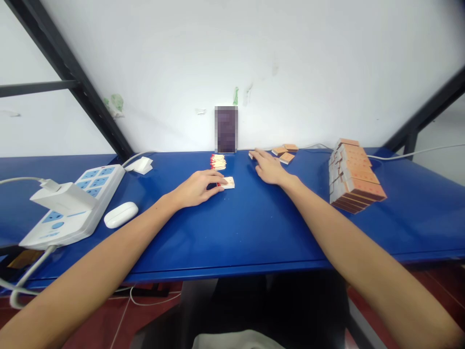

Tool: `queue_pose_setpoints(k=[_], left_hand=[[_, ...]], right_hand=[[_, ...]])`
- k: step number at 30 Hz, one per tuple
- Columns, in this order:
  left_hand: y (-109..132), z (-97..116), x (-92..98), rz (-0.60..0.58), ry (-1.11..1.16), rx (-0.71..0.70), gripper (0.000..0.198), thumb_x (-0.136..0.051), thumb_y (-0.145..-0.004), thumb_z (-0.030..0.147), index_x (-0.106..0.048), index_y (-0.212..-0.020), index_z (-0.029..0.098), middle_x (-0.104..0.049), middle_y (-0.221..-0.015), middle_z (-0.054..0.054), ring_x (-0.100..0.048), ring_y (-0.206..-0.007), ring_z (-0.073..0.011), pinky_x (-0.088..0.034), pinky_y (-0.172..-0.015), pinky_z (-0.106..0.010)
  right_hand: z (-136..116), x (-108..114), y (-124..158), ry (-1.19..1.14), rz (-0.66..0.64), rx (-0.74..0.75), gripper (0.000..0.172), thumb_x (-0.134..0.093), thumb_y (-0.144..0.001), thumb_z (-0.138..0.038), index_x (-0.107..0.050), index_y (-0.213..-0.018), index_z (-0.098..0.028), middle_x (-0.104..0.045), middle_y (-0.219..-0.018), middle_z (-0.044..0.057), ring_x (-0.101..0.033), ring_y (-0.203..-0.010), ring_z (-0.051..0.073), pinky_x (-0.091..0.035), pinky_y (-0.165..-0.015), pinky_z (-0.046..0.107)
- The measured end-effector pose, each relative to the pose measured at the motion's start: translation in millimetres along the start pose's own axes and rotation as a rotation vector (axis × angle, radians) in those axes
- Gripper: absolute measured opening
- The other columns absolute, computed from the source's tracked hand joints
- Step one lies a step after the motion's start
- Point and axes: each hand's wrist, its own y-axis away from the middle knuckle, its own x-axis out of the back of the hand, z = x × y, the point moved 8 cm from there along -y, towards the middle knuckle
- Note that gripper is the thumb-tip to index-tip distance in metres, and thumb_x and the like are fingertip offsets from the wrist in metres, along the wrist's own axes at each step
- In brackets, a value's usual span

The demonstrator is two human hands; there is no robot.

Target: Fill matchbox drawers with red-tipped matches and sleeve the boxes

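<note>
Thumb and fingers of the left hand [199,187] close on the left end of a small white tray [230,182]. The right hand's [271,167] fingers stretch over a matchbox [250,155]; gripping or only touching, I can't tell. Loose matches [218,162] lie just beyond the tray.

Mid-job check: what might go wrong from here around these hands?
The left hand has its fingers at the small white tray, close to the loose matches; a nudge could scatter them.

The right hand partly hides a small box, so a weak grip might go unseen.

The right forearm passes near the stacked matchboxes; a sideways swing could topple them.
</note>
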Motion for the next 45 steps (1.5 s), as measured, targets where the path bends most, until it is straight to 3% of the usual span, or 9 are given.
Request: queue_pose_setpoints(k=[5, 8, 11, 13, 20, 26, 34, 42, 45], left_hand=[[-0.2, -7.2, -2.0, 0.015, -0.044, 0.031, 0.034, -0.049, -0.103, 0.039, -0.073, -0.120, 0.022, -0.070, -0.126, -0.008, -0.066, -0.115, -0.0242, -0.051, -0.103, -0.040], [-0.5, -11.3, -1.0, 0.039, -0.040, 0.072, 0.035, -0.052, -0.101, 0.039, -0.071, -0.124, 0.021, -0.072, -0.125, -0.008, -0.065, -0.117, -0.0256, -0.050, -0.104, -0.041], [0.0, -17.3, 1.1, 0.070, -0.045, 0.141, 0.040, -0.057, -0.096, 0.040, -0.068, -0.129, 0.020, -0.072, -0.124, -0.009, -0.067, -0.113, -0.0270, -0.051, -0.102, -0.042], [0.7, -21.7, 1.1, 0.076, -0.032, 0.189, 0.045, -0.060, -0.093, 0.041, -0.066, -0.132, 0.019, -0.072, -0.125, -0.009, -0.068, -0.108, -0.0267, -0.053, -0.099, -0.042], [1.8, -27.4, -0.1, 0.079, 0.050, 0.260, 0.048, -0.064, -0.089, 0.040, -0.066, -0.133, 0.021, -0.074, -0.122, -0.007, -0.070, -0.100, -0.0247, -0.055, -0.094, -0.040], [0.8, -14.3, 1.8, 0.056, 0.174, 0.201, 0.044, -0.068, -0.085, 0.035, -0.068, -0.126, 0.021, -0.075, -0.119, -0.005, -0.070, -0.101, -0.0233, -0.055, -0.097, -0.039], [1.5, -10.4, 3.1, 0.066, 0.236, 0.168, 0.042, -0.070, -0.082, 0.030, -0.070, -0.123, 0.020, -0.075, -0.119, -0.006, -0.071, -0.103, -0.0232, -0.055, -0.099, -0.039], [3.5, -15.4, 4.4, 0.108, 0.324, 0.140, 0.049, -0.070, -0.079, 0.021, -0.066, -0.129, 0.020, -0.074, -0.117, -0.006, -0.071, -0.100, -0.0205, -0.057, -0.096, -0.036], [3.9, -15.7, 5.8, 0.106, 0.335, 0.122, 0.052, -0.069, -0.077, 0.018, -0.066, -0.128, 0.020, -0.072, -0.118, -0.007, -0.070, -0.101, -0.0213, -0.056, -0.097, -0.036]], right_hand=[[-26.8, 0.4, 2.9, -0.003, -0.052, 0.129, 0.045, -0.043, -0.094, -0.019, -0.063, -0.135, -0.015, -0.059, -0.138, 0.017, -0.049, -0.126, 0.033, -0.041, -0.105, 0.048], [-56.5, 6.6, 9.8, -0.042, -0.029, 0.263, 0.055, -0.048, -0.090, -0.016, -0.057, -0.143, -0.022, -0.063, -0.123, 0.013, -0.053, -0.115, 0.031, -0.043, -0.099, 0.046], [-69.8, 7.3, 14.9, -0.025, -0.011, 0.308, 0.061, -0.048, -0.087, -0.013, -0.053, -0.147, -0.025, -0.058, -0.136, 0.013, -0.051, -0.120, 0.033, -0.042, -0.097, 0.049], [-70.0, 4.0, 15.8, -0.024, -0.033, 0.311, 0.059, -0.047, -0.088, -0.013, -0.053, -0.146, -0.023, -0.057, -0.139, 0.014, -0.052, -0.121, 0.032, -0.041, -0.097, 0.048], [-81.7, 6.4, 18.9, -0.073, -0.048, 0.365, 0.048, -0.051, -0.091, -0.019, -0.060, -0.138, -0.022, -0.067, -0.122, 0.012, -0.054, -0.114, 0.030, -0.039, -0.095, 0.044], [-92.5, 1.2, 22.1, -0.019, -0.083, 0.402, 0.039, -0.042, -0.101, -0.021, -0.068, -0.129, -0.024, -0.064, -0.127, 0.013, -0.051, -0.112, 0.030, -0.036, -0.089, 0.043], [-88.8, -4.6, 17.8, -0.029, -0.103, 0.385, 0.025, -0.043, -0.104, -0.029, -0.067, -0.103, -0.021, -0.064, -0.114, 0.012, -0.050, -0.108, 0.028, -0.036, -0.086, 0.041], [-96.3, -7.8, 24.3, -0.031, -0.140, 0.408, 0.023, -0.043, -0.103, -0.029, -0.061, -0.115, -0.021, -0.060, -0.124, 0.012, -0.049, -0.115, 0.029, -0.037, -0.090, 0.044], [-97.7, -7.4, 24.1, -0.046, -0.129, 0.393, 0.024, -0.042, -0.104, -0.031, -0.063, -0.111, -0.022, -0.062, -0.119, 0.011, -0.049, -0.113, 0.029, -0.037, -0.091, 0.045]])
